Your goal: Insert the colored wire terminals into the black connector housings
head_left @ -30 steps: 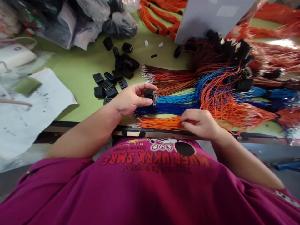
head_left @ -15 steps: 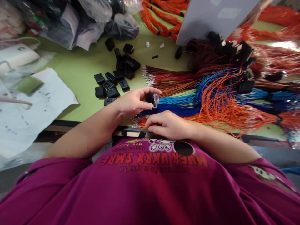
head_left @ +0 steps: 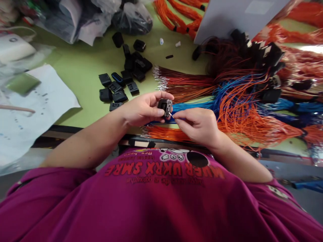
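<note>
Green worktop point(head_left: 85, 57), one; every place below was reckoned from the black connector point(head_left: 165, 107).

Grey board point(head_left: 234, 20), one: beyond the connector, to its right.
Marked white sheet point(head_left: 54, 97), one: well to its left.
Loose black housings point(head_left: 119, 96), many: to its left and beyond.
Brown-red wires point(head_left: 186, 81), one bundle: beyond it, to its right.
Blue wires point(head_left: 190, 106), one bundle: just to its right.
Orange wires point(head_left: 166, 133), one bundle: on its near side.

Left hand point(head_left: 142, 109): thumb and fingers grasped the connector, holed face turned rightward.
Right hand point(head_left: 196, 124): thumb and forefinger pinched a thin wire end point(head_left: 172, 115), its tip at the lower part of that face; whether it had entered a hole could not be told.

Risks, as judged: a slanted push could have bent the tip; small, closely set holes invited a wrong choice; a loose left grip could have let the connector twist; a pinch too far back could have buckled the wire.
</note>
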The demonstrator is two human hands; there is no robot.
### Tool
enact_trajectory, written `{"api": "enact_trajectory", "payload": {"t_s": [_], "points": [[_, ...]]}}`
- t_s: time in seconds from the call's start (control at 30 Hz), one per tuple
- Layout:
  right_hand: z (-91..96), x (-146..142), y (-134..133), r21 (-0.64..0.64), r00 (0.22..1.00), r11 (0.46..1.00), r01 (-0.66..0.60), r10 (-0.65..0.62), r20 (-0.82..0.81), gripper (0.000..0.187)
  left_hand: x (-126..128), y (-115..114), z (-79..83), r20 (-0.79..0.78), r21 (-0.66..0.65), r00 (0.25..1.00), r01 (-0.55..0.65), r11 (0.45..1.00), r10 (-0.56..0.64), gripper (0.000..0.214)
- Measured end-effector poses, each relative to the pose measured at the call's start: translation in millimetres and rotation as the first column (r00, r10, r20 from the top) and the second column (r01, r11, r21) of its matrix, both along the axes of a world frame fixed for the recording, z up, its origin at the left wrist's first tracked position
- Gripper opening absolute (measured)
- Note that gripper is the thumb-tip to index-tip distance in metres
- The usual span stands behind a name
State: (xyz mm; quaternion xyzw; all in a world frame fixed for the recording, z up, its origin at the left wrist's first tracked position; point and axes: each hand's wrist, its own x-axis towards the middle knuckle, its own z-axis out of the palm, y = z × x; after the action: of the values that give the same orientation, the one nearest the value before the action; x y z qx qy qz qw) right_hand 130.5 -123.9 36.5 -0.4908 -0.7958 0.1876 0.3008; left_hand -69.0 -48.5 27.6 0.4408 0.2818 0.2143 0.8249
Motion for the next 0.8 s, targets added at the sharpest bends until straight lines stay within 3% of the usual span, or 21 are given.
{"api": "enact_trajectory", "payload": {"t_s": [0.17, 0.37, 0.57, 0.8], "points": [[-2.9, 1, 1, 0.013, 0.997, 1.000, -0.016, 0.015, 0.075, 0.024, 1, -1, -1.0, -0.026, 0.034, 1.000, -0.005, 0.999, 0.006, 0.053], [2.4, -3, 0, 0.008, 0.999, 1.000, 0.005, -0.005, -0.053, 0.024, 1, 0, -2.4, -0.050, 0.081, 0.998, -0.026, 0.996, 0.030, 0.055], [2.6, -7, 1, -0.217, 0.977, 0.975, 0.041, -0.084, -0.196, 0.019, 3, 0, -5.2, -0.028, 0.106, 0.998, -0.046, 0.993, 0.049, 0.053], [-5.7, -8, 8, -0.441, 0.909, 0.896, 0.048, -0.223, -0.353, 0.016, 2, 2, -11.4, -0.065, 0.266, 0.990, -0.103, 0.959, 0.125, 0.050]]}}
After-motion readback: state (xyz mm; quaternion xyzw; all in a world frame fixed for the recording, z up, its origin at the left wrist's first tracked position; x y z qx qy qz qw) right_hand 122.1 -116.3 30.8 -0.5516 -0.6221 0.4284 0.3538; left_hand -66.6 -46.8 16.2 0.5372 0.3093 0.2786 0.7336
